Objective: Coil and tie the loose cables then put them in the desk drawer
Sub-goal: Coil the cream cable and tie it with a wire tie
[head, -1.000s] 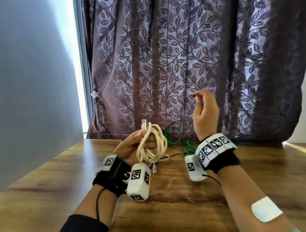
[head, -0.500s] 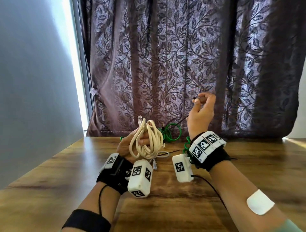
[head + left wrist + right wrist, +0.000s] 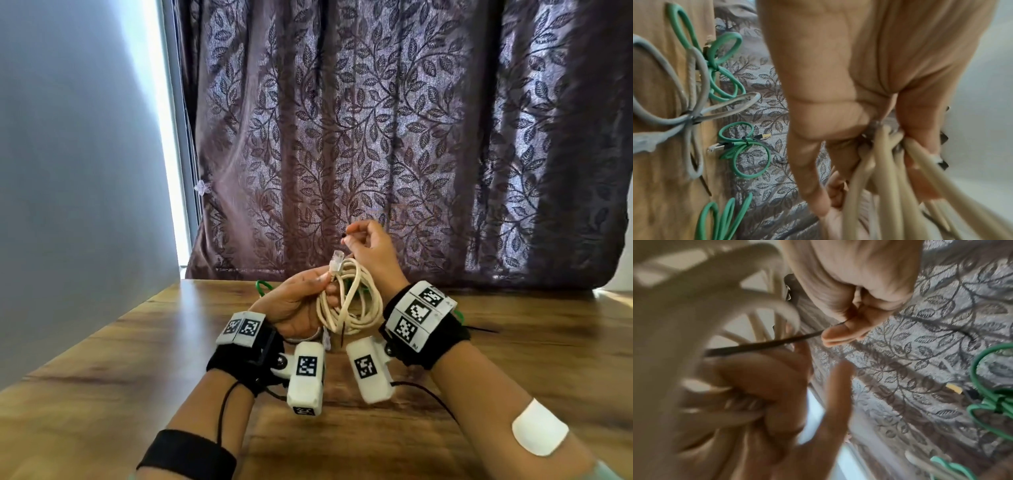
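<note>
My left hand (image 3: 301, 294) grips a coiled cream cable (image 3: 352, 301) above the wooden desk (image 3: 137, 359); its clear plug (image 3: 337, 260) sticks up by my thumb. In the left wrist view the cream strands (image 3: 890, 178) bunch between my fingers (image 3: 920, 138). My right hand (image 3: 370, 246) is just behind the coil and pinches a thin black tie (image 3: 764, 344) that runs to the coil. Tied green bundles (image 3: 742, 144) and a tied grey bundle (image 3: 688, 104) lie on the desk by the curtain.
A purple leaf-patterned curtain (image 3: 411, 137) hangs right behind the desk's far edge. A pale wall (image 3: 68, 171) stands on the left. More green cable (image 3: 992, 402) lies at the right by the curtain. No drawer is in view.
My right hand has come down and left with the black tie, close behind the coil. My left hand still holds the cream coil, now a bit further right.
</note>
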